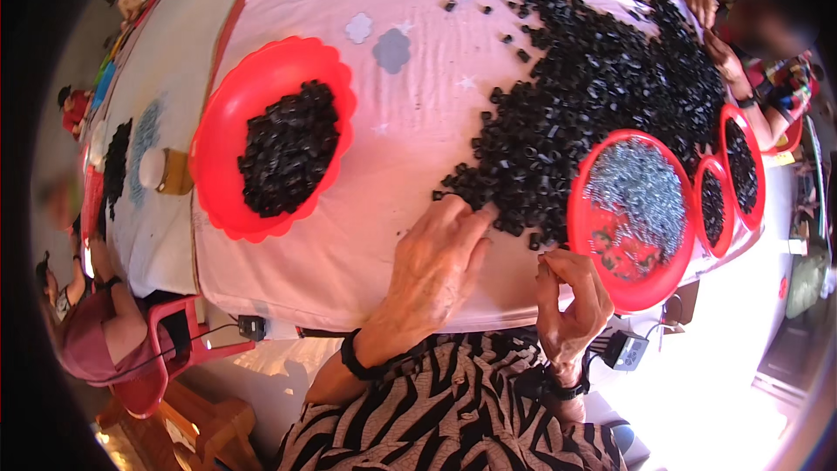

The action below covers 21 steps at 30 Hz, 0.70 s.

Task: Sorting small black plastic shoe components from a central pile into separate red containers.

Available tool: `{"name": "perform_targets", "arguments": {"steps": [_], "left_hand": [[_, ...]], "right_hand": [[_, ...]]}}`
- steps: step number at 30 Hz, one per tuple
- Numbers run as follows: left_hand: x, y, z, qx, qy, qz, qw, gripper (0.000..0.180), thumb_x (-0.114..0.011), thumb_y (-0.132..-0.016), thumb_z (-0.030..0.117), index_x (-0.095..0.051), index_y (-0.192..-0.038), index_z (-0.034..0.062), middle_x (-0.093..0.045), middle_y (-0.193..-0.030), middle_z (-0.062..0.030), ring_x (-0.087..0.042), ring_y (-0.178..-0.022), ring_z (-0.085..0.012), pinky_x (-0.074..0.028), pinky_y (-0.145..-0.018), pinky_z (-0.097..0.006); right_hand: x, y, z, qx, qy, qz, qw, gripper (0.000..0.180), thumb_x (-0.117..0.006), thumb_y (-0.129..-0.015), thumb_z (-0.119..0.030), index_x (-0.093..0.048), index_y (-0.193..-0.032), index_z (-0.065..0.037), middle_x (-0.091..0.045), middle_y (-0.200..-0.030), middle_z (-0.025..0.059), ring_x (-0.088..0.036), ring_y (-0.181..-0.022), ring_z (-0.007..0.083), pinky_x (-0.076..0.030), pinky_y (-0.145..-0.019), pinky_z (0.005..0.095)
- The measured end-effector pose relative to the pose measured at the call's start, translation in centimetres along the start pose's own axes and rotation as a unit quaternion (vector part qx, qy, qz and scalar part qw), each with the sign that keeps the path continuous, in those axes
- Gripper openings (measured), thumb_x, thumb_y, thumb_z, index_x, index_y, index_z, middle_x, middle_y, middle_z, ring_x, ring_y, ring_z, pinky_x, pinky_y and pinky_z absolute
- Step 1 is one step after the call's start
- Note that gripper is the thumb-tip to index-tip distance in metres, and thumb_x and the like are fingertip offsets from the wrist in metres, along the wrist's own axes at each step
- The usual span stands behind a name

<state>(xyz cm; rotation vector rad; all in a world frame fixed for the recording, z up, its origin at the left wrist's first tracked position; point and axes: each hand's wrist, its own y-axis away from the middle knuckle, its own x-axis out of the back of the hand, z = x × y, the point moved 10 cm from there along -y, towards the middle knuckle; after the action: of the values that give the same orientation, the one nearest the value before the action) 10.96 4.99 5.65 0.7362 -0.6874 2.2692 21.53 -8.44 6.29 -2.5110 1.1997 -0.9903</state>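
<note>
My left hand (433,266) reaches to the near edge of a big heap of small black plastic pieces (602,78). Its fingertips touch the loose pieces there, index finger and thumb apart. My right hand (575,301) is raised just in front of the red basin (593,283) that holds many small silvery metal pins (641,196). Thumb and index finger are pinched together; what sits between them is too small to name. Several black pieces lie just beyond the right fingertips.
A scalloped red bowl (214,135) with black pieces stands on the left of the pink cloth (410,122). Beside it is a jar (166,171). Smaller red bowls (704,249) (757,209) stand at right. Another person's hands (724,57) work at the heap's far right.
</note>
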Motion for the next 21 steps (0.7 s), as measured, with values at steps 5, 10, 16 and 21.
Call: {"name": "perform_targets", "arguments": {"steps": [5,10,16,21], "left_hand": [[-0.6,0.0,0.3,0.004,-0.064,0.004,0.998,0.024,-0.072,-0.076,-0.001,-0.063,-0.098,0.0035,-0.059,-0.095,-0.0122,-0.064,-0.078,-0.0309,-0.053,-0.064,-0.040],[-1.1,-0.1,0.7,-0.022,-0.054,0.015,0.998,0.019,-0.069,-0.076,-0.006,-0.059,-0.090,0.0028,-0.057,-0.092,-0.0111,-0.060,-0.076,-0.0303,-0.050,-0.063,-0.038],[-0.3,0.0,0.6,-0.057,-0.067,0.034,0.996,0.023,-0.064,-0.075,-0.011,-0.061,-0.094,0.0019,-0.060,-0.091,-0.0087,-0.060,-0.082,-0.0272,-0.051,-0.069,-0.038],[0.2,0.1,0.3,-0.049,-0.040,0.052,0.997,0.024,-0.062,-0.075,-0.013,-0.061,-0.094,0.0011,-0.063,-0.091,-0.0111,-0.061,-0.082,-0.0295,-0.051,-0.070,-0.038]], "right_hand": [[5.4,-0.6,1.4,-0.061,0.070,0.100,0.991,0.018,-0.064,-0.075,0.016,-0.064,-0.089,0.004,-0.067,-0.087,0.0130,-0.066,-0.070,0.0184,-0.052,-0.062,0.0285],[8.8,-0.9,3.5,-0.108,0.122,0.139,0.977,0.017,-0.064,-0.076,0.015,-0.065,-0.088,0.003,-0.068,-0.086,0.0113,-0.066,-0.070,0.0174,-0.052,-0.064,0.0270],[6.3,-2.4,3.9,-0.082,0.123,0.016,0.989,0.015,-0.068,-0.075,0.010,-0.069,-0.087,0.000,-0.068,-0.085,0.0100,-0.065,-0.079,0.0210,-0.053,-0.065,0.0294],[3.5,-2.6,4.9,-0.099,0.187,-0.079,0.974,0.018,-0.069,-0.075,0.000,-0.067,-0.093,-0.004,-0.065,-0.092,0.0111,-0.065,-0.084,0.0314,-0.052,-0.073,0.0398]]}}
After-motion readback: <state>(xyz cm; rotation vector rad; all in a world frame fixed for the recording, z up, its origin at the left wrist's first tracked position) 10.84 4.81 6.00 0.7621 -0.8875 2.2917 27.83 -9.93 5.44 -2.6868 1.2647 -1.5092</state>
